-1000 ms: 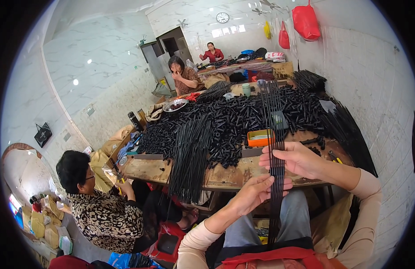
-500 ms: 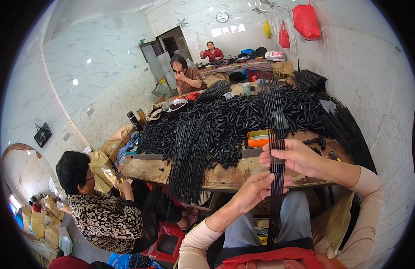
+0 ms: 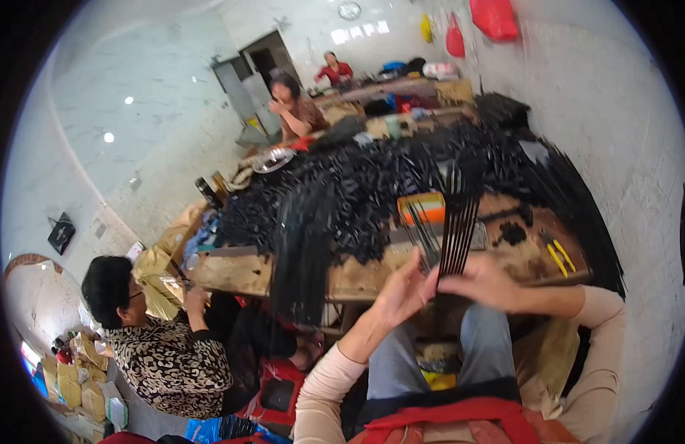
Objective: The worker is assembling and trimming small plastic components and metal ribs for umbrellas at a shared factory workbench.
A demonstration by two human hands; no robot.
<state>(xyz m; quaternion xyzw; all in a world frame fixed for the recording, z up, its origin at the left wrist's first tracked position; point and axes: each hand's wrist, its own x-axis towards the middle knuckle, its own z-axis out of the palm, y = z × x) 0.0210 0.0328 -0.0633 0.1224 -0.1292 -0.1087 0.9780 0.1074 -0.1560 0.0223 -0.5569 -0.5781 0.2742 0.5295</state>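
Above my lap, at the near edge of the worktable (image 3: 357,285), both hands grip long thin black rods. My right hand (image 3: 490,281), smeared by motion, is closed at the lower end of a fanned row of black rods (image 3: 458,229) that stands nearly upright. Close against it, my left hand (image 3: 403,292) is closed at the foot of the rods, where a smaller bunch of rods (image 3: 425,237) leans to the left. Which rods each hand bears at the base is partly hidden by the fingers. Just beyond the rods sits an orange box (image 3: 433,215).
A heap of short black tubular parts (image 3: 342,200) covers the table's middle. Rod bundles lie at left (image 3: 301,251) and right (image 3: 579,207). Yellow-handled pliers (image 3: 557,251) rest at right. A co-worker in a patterned shirt (image 3: 168,355) sits at left; two people sit farther back.
My hands have drawn together at the rods' lower ends, and the rods have risen from my lap. One bunch has split off leftward. The view has shifted, showing the pliers more fully.
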